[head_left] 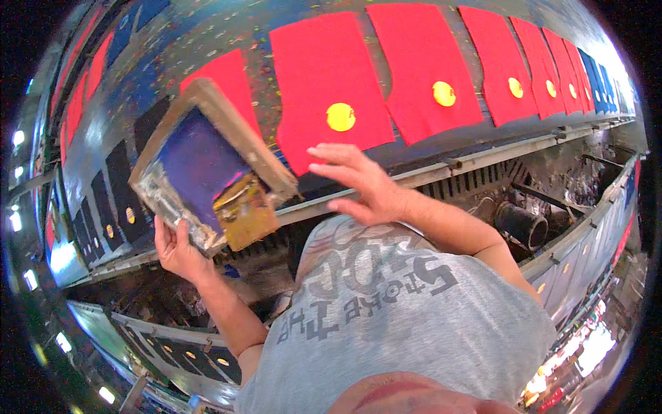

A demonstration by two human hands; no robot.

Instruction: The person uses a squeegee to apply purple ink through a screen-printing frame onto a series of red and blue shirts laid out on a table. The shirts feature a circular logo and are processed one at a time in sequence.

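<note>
My left hand [183, 254] grips the lower corner of a wooden screen-printing frame [243, 135] and holds it tilted over the table's near edge. Dark purple mesh [196, 155] fills the frame. A paint-stained yellowish squeegee [249, 219] rests in it against the near side. My right hand [362, 185] holds nothing, its fingers stretched apart near the lower edge of a red fabric panel [324, 62]. On that panel is a yellow printed circle [340, 117] with a dark mark. The frame partly hides another red panel [231, 83] to its left.
More red panels [424, 62] with yellow circles run right along the paint-spattered table [303, 8], then blue panels [596, 79]. Black panels [121, 169] lie at left. A metal rail [441, 165] edges the table. A dark cylindrical can [522, 224] sits below it at right.
</note>
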